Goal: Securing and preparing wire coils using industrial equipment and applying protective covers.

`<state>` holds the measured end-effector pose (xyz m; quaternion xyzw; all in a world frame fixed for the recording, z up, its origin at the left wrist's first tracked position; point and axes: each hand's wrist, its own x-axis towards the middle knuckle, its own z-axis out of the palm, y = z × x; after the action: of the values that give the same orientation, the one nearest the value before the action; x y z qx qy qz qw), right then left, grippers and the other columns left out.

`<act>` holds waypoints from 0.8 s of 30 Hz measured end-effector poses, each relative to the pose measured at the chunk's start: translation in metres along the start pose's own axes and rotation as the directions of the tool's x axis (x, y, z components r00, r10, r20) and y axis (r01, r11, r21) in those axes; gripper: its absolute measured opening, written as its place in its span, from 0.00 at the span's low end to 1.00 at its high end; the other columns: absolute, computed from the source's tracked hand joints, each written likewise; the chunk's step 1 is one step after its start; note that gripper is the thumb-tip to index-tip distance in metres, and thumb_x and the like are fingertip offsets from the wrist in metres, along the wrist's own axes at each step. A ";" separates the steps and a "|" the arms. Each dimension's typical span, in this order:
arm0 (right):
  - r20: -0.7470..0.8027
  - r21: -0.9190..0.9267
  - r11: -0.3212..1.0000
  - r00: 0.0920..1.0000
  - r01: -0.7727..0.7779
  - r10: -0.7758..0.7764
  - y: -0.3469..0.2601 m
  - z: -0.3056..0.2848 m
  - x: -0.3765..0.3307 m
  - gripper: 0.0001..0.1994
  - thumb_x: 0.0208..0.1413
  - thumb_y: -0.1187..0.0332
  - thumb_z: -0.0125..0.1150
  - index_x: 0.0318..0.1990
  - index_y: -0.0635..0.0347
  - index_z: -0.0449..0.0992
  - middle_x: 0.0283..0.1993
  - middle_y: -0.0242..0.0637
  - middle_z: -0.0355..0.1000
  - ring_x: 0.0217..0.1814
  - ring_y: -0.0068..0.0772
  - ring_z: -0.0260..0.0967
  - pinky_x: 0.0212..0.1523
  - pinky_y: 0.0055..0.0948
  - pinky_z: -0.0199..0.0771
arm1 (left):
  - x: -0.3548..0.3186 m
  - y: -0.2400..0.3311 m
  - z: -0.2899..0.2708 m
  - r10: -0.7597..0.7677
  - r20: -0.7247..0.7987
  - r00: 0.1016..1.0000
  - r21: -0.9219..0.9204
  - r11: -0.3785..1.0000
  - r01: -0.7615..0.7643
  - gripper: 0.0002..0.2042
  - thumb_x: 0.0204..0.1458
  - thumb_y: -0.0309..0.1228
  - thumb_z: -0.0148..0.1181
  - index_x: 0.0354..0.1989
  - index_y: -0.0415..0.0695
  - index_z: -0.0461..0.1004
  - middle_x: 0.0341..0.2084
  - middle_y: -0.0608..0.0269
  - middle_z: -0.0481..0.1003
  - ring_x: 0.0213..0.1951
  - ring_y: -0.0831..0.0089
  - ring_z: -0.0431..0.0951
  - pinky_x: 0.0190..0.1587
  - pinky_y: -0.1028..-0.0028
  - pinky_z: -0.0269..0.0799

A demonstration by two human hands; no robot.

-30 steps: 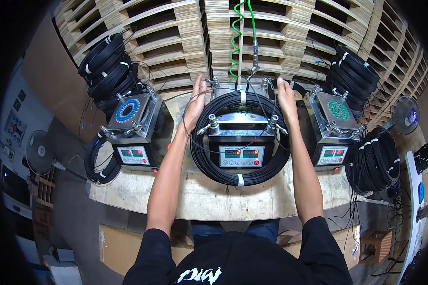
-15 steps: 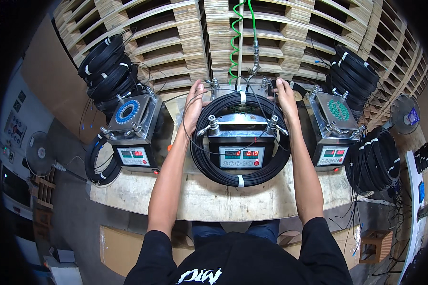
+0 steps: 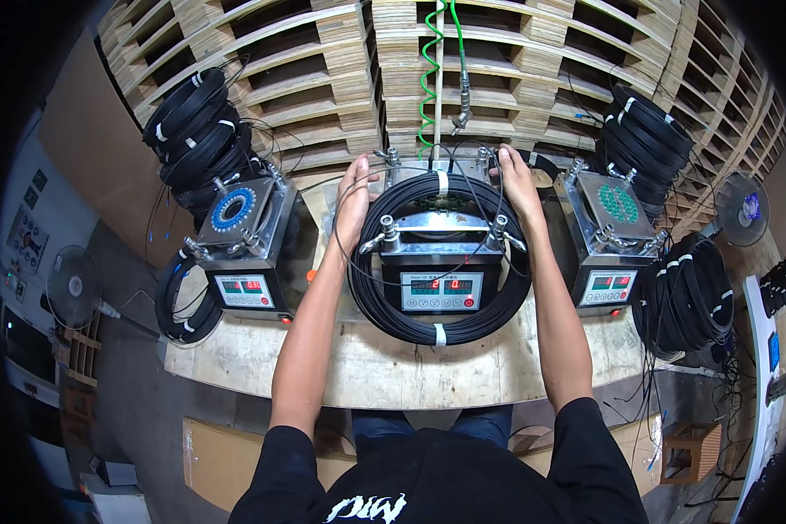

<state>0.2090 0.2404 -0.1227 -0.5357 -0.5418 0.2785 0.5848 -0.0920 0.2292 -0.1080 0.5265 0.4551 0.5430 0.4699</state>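
Observation:
A large coil of black cable (image 3: 384, 316), banded with white tape, hangs around the front of the middle polishing machine (image 3: 445, 248). This metal machine has clamp posts at its corners and a lit red-digit panel (image 3: 442, 292). At the coil's upper left is my left hand (image 3: 355, 205), its fingers stretched toward the machine's rear; a thin loose cable (image 3: 339, 240) loops past it. My right hand (image 3: 519, 185) is at the upper right, fingers extended beside the rear clamp posts. I see neither hand gripping the coil; the far fingertips are partly hidden.
Similar machines stand on the left (image 3: 242, 236) and right (image 3: 610, 231) of the wooden table (image 3: 393, 380). Stacked cable coils (image 3: 192, 131) flank them, with more coils (image 3: 686, 297) at right. A green air hose (image 3: 456, 35) hangs before wooden pallets (image 3: 306, 52).
My right hand has shifted slightly left, and my left hand has dropped a little. The middle panel's digits have changed. The hanging hose end has swung slightly left.

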 end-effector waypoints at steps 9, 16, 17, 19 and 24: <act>-0.153 -0.002 0.999 0.987 0.045 -0.045 -0.011 -0.005 -0.005 0.28 0.69 0.49 0.48 0.64 0.64 0.66 0.54 0.51 0.74 0.33 0.34 0.79 0.33 0.28 0.77 | 0.009 0.004 0.003 0.059 0.257 0.965 -0.023 0.998 -0.055 0.34 0.67 0.53 0.46 0.76 0.55 0.44 0.62 0.51 0.67 0.27 0.80 0.74 0.32 0.78 0.72; -0.103 -0.289 0.950 0.983 0.118 -0.153 -0.004 -0.003 -0.001 0.26 0.69 0.50 0.48 0.61 0.65 0.70 0.52 0.56 0.75 0.51 0.44 0.77 0.55 0.35 0.72 | 0.009 0.002 -0.004 0.173 0.240 0.955 0.195 0.955 -0.222 0.34 0.67 0.55 0.42 0.77 0.57 0.42 0.55 0.52 0.72 0.26 0.82 0.72 0.27 0.80 0.70; -0.075 -0.238 0.961 0.984 0.138 -0.160 -0.003 -0.003 -0.001 0.26 0.69 0.51 0.47 0.60 0.65 0.70 0.54 0.55 0.75 0.54 0.44 0.75 0.58 0.35 0.70 | 0.004 0.004 -0.001 0.147 0.191 0.970 0.129 0.976 -0.174 0.34 0.67 0.56 0.43 0.76 0.56 0.43 0.55 0.50 0.72 0.26 0.80 0.74 0.28 0.79 0.72; -0.046 -0.183 0.970 0.985 0.158 -0.169 -0.002 -0.003 0.000 0.25 0.70 0.51 0.47 0.60 0.66 0.71 0.56 0.54 0.74 0.58 0.44 0.73 0.60 0.35 0.68 | 0.001 0.006 0.002 0.119 0.143 0.983 0.062 0.990 -0.129 0.35 0.66 0.57 0.43 0.76 0.55 0.45 0.56 0.48 0.72 0.27 0.78 0.76 0.28 0.77 0.73; -0.006 -0.011 0.998 0.998 0.062 -0.062 -0.006 -0.006 -0.002 0.25 0.71 0.52 0.46 0.63 0.65 0.69 0.59 0.51 0.73 0.57 0.42 0.73 0.60 0.36 0.69 | -0.004 0.010 0.008 0.018 0.009 1.000 -0.123 0.992 -0.017 0.31 0.67 0.55 0.43 0.74 0.54 0.52 0.54 0.58 0.72 0.30 0.80 0.72 0.34 0.80 0.72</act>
<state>0.2121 0.2352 -0.1166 -0.5226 -0.5577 0.2559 0.5919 -0.0842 0.2239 -0.0988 0.5032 0.4137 0.5713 0.4992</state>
